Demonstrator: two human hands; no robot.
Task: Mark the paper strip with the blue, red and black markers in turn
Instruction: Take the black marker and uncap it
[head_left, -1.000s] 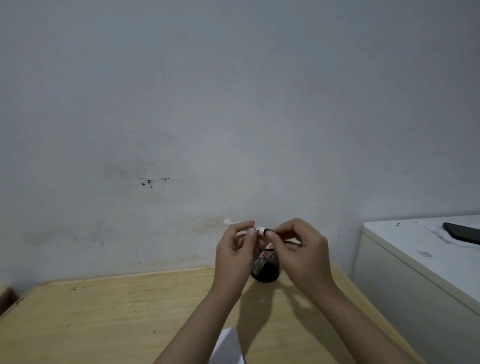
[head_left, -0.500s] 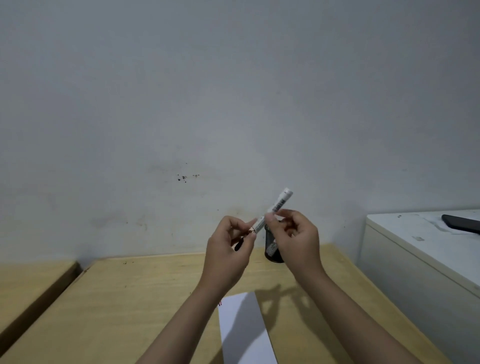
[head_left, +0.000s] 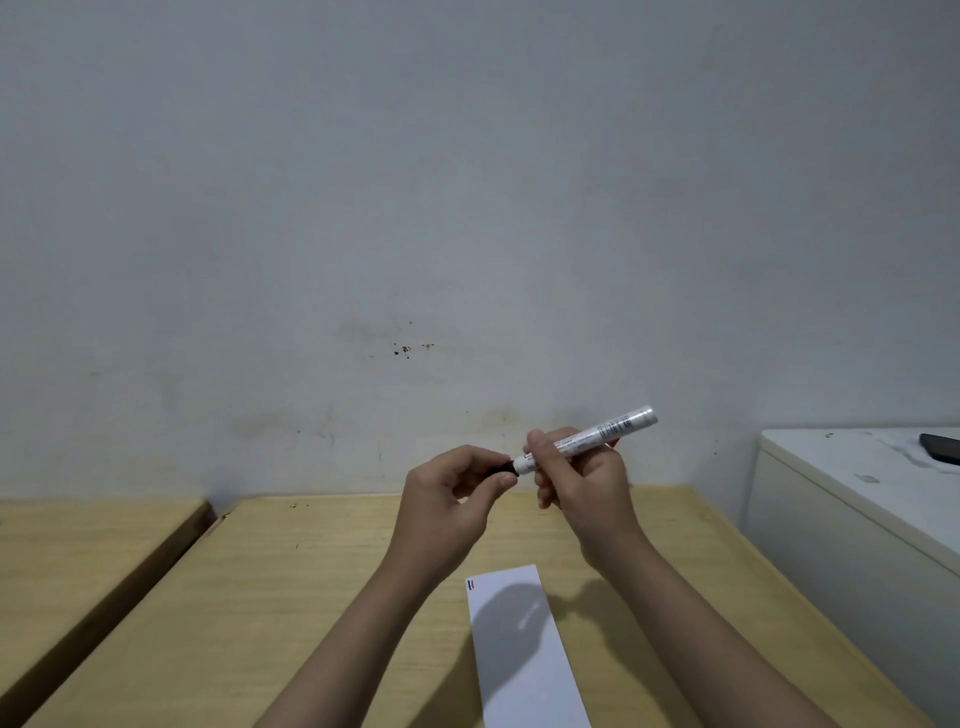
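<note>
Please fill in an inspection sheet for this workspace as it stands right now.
Surface: wooden table, bare light wood.
Job's things: paper strip flat on the table, small blue and red marks at its far left corner; white marker held in the air above it.
Clutter: nothing seen.
Grippers: right hand grips the marker barrel; left hand pinches its black cap end.
Cables: nothing seen.
Surroundings: scuffed grey wall; white cabinet on the right, carrying a dark phone.
</note>
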